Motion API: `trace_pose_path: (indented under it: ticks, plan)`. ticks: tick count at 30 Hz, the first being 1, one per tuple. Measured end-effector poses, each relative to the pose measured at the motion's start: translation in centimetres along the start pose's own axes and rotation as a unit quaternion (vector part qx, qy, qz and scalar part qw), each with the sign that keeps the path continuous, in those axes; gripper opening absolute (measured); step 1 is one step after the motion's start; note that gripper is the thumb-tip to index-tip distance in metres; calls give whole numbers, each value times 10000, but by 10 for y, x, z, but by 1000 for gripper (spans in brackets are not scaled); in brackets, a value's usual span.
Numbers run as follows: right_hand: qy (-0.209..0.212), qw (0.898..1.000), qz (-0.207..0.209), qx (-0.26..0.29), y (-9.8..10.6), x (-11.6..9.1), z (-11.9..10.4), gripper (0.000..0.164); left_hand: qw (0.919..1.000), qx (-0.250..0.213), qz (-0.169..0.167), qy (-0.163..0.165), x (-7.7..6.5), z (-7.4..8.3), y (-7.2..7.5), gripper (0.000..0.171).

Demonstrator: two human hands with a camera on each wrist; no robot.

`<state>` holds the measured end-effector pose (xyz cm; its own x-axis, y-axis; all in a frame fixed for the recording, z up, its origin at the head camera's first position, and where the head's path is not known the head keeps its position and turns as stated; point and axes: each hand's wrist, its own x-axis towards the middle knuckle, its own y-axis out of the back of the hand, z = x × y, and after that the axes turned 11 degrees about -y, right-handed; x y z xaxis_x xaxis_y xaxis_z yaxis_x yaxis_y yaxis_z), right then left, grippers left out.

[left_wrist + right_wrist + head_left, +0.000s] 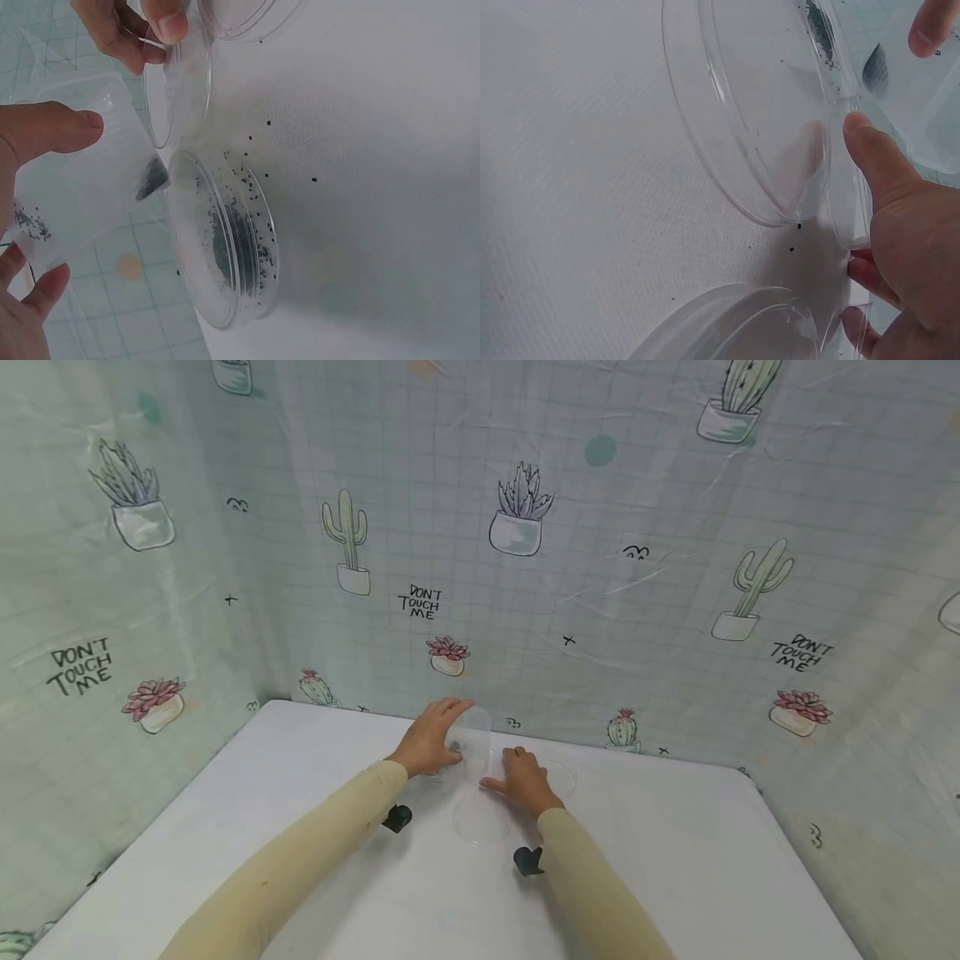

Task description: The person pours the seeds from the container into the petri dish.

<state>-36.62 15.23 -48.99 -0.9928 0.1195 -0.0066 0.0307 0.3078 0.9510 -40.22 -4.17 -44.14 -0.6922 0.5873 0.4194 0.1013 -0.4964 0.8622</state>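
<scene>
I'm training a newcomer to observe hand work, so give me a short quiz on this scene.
1. Which hand holds the translucent container: A) the left hand or B) the right hand?
2. True or false: all the dark grains are inside that container.
3. Fill in the missing word: the printed backdrop reads "DON'T ___ ME".

Key:
1. A.
2. False: dark grains also lie in a clear dish and loose on the white table.
3. TOUCH.

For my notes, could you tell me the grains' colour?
The grains look black, clearest in the left wrist view.
</scene>
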Motion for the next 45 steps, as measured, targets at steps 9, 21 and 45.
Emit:
trace_pose_path:
  ticks: [9, 21, 45]
  plan:
    - [22, 10000, 15, 71, 0, 0, 0, 78, 9999, 94, -83, -117, 3, 4, 5, 89]
    - [1, 9999, -99, -64, 0, 3, 0, 80, 9979, 496, -141, -399, 6, 9, 8, 88]
    - [-65, 9998, -168, -15, 0, 3, 1, 81, 9804, 1321, -565, -1345, 13, 13, 3, 83]
